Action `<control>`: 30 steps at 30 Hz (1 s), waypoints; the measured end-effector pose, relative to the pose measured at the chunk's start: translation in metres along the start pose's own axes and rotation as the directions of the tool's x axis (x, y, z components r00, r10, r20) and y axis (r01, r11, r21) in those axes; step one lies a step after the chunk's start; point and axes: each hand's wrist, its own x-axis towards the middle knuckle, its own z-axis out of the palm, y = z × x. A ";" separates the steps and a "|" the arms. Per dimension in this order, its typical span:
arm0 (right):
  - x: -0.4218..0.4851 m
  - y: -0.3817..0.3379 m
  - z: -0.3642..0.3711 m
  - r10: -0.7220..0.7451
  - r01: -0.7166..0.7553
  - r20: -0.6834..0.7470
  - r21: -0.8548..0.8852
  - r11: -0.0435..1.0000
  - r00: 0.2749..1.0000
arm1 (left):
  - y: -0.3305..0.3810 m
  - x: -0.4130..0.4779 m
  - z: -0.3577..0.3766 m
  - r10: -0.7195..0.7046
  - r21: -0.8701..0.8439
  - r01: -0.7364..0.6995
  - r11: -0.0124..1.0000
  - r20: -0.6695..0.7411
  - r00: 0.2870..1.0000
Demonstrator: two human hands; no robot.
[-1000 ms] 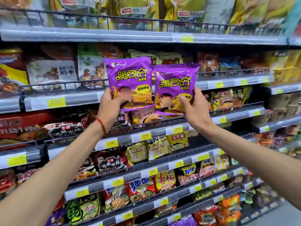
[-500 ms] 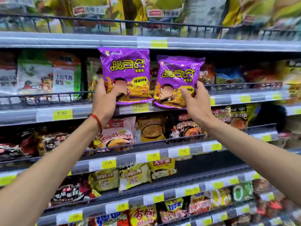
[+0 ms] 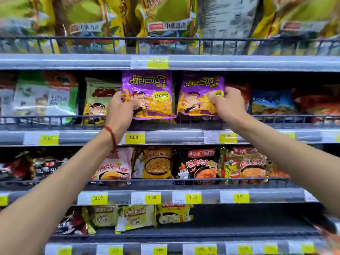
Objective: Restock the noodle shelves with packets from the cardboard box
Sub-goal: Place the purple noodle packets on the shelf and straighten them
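Since half a second ago the left purple packet (image 3: 147,89) and right purple packet (image 3: 200,92) went up and in toward the shelf (image 3: 174,137), tops now just under the shelf above. My left hand (image 3: 120,107) pinches the left one at its lower left corner, thumb on front; its bottom edge overlaps the wire rail (image 3: 276,117). My right hand (image 3: 228,103) grips the right one at its right edge, fingers curled; its bottom edge is at rail height. Packets side by side, nearly touching. Red string (image 3: 112,138) on left wrist. Yellow 1.00 tag (image 3: 134,138) below.
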 end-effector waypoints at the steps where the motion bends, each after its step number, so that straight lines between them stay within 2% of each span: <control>1: 0.005 -0.002 0.001 -0.013 0.013 -0.001 -0.045 0.999 1.000 | 0.001 0.004 0.001 0.002 0.011 -0.002 1.000 0.008 1.000; 5: 0.027 0.002 0.011 -0.046 0.056 0.048 -0.235 0.970 0.998 | 0.002 0.020 0.002 0.010 0.065 -0.009 0.998 -0.021 1.000; 10: 0.039 0.010 0.028 -0.042 0.112 0.158 -0.468 0.877 0.987 | -0.005 0.027 0.001 -0.004 0.193 0.002 0.981 0.009 1.000; 15: 0.055 0.011 0.038 0.098 0.164 0.360 -0.629 0.760 0.928 | -0.005 0.029 0.002 -0.003 0.248 -0.002 0.969 0.020 1.000; 21: 0.062 0.011 0.044 0.083 0.184 0.329 -0.700 0.690 0.941 | -0.003 0.024 0.003 -0.008 0.287 -0.006 0.958 0.048 0.999; 27: 0.055 0.014 0.024 0.095 0.135 0.325 -0.617 0.776 0.941 | -0.003 0.029 0.016 -0.081 0.256 0.060 0.965 0.072 0.994; 30: 0.043 0.012 0.007 0.010 0.152 0.262 -0.591 0.792 0.965 | 0.012 0.022 0.037 -0.122 0.268 0.094 0.959 0.090 0.988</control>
